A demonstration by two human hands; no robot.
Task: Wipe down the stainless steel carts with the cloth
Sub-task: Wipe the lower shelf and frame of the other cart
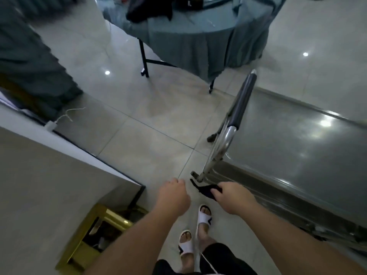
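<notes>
A stainless steel cart fills the right side, its flat top shining under ceiling lights. Its handle, wrapped in dark padding, rises at the cart's left end. My right hand is shut on a small dark cloth just below the handle's lower bracket, near the cart's near-left corner. My left hand hangs beside it over the floor, fingers curled in a loose fist with nothing in it.
A round table with a grey-blue cloth stands ahead, dark items on top. A grey counter runs along the left, with a gold-framed stand below its corner. Another draped table sits at far left. Tiled floor lies between.
</notes>
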